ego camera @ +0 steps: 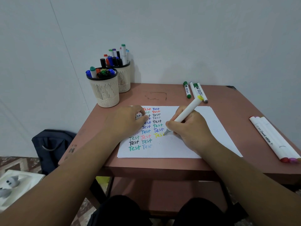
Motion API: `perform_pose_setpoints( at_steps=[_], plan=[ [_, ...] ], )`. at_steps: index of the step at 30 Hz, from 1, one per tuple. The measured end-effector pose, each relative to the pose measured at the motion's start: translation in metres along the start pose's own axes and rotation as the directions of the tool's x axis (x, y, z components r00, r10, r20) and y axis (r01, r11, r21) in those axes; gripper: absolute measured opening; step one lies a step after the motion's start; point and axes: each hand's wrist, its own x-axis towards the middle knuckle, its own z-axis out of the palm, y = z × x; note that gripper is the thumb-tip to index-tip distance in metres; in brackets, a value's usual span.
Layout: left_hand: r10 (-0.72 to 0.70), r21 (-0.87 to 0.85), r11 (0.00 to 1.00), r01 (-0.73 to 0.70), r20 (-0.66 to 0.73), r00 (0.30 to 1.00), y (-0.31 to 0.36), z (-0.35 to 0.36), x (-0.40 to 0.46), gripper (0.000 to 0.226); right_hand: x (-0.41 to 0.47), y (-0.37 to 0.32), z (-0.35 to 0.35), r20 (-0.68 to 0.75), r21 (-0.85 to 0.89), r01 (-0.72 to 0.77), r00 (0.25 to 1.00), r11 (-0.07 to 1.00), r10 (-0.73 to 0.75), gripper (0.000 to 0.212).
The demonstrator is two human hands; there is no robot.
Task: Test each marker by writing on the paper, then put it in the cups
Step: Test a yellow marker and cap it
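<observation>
— What is the right hand [189,128] doing?
— It is pinching the yellow marker [184,116], tip touching the paper [195,144], finishing a "Test".
— And the left hand [127,123]?
— Curled, pressing the paper to the bench [236,101]. Ideally she is keeping strokes light, then recapping for the cups [104,88].

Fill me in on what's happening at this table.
A person is testing markers. The right hand grips a white marker with a yellow end, its tip on the paper finishing a yellow "Test" under rows of earlier coloured ones. The left hand rests on the sheet, fingers curled; whether it holds something is unclear. Two cups at the back left hold many markers. More lie at the back and along the right edge.
</observation>
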Motion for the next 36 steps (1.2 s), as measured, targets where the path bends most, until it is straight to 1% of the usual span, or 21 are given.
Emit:
perform_pose_setpoints(
  at_steps=[8, 13, 16, 18, 20, 23, 26, 28, 29, 32, 36],
  plan=[
    [0.002, 0.009, 1.000, -0.002, 0.004, 1.000, 0.003, -0.003, -0.002, 0.025, 0.000, 0.001, -0.001, 0.007, 0.062, -0.006, 1.000, 0.998, 0.005, 0.020],
    [0.010, -0.014, 1.000, -0.010, 0.009, 1.000, 0.006, -0.008, -0.006, 0.026, 0.001, 0.003, 0.001, 0.003, 0.025, 0.003, 1.000, 1.000, -0.003, 0.020],
    [0.035, -0.027, 0.999, -0.035, -0.024, 0.999, 0.007, -0.011, -0.008, 0.025, 0.002, 0.004, 0.001, -0.013, 0.032, 0.006, 1.000, 0.999, -0.006, 0.020],
    [0.087, -0.092, 0.992, -0.091, -0.045, 0.995, 0.007, -0.011, -0.009, 0.030, 0.003, 0.005, 0.000, -0.023, 0.093, 0.004, 1.000, 0.996, -0.002, 0.020],
    [0.167, -0.186, 0.966, -0.178, -0.076, 0.983, 0.004, -0.010, -0.009, 0.038, 0.004, 0.006, -0.001, -0.048, 0.177, 0.029, 0.999, 0.984, -0.021, 0.020],
    [0.267, -0.239, 0.928, -0.285, -0.107, 0.958, 0.001, -0.007, -0.008, 0.039, 0.005, 0.006, -0.003, -0.067, 0.288, 0.056, 0.997, 0.956, -0.038, 0.016],
    [0.273, -0.293, 0.914, -0.282, -0.072, 0.959, 0.002, -0.007, -0.008, 0.047, 0.004, 0.006, -0.003, -0.041, 0.379, 0.033, 0.999, 0.925, -0.018, 0.020],
    [0.265, -0.317, 0.909, -0.269, -0.057, 0.962, 0.002, -0.006, -0.009, 0.053, 0.003, 0.006, -0.004, -0.009, 0.449, 0.032, 0.999, 0.893, -0.032, 0.020],
    [0.261, -0.332, 0.906, -0.262, -0.049, 0.964, 0.002, -0.006, -0.009, 0.056, 0.002, 0.006, -0.004, 0.003, 0.461, 0.042, 0.999, 0.886, -0.049, 0.020],
    [0.253, -0.379, 0.893, -0.242, -0.021, 0.967, 0.003, -0.006, -0.009, 0.065, 0.002, 0.006, -0.003, 0.008, 0.410, 0.102, 0.993, 0.906, -0.115, 0.019],
    [0.293, -0.375, 0.883, -0.284, -0.035, 0.956, 0.005, -0.007, -0.012, 0.070, 0.003, 0.008, -0.002, 0.008, 0.391, 0.115, 0.992, 0.913, -0.128, 0.016]
  ],
)
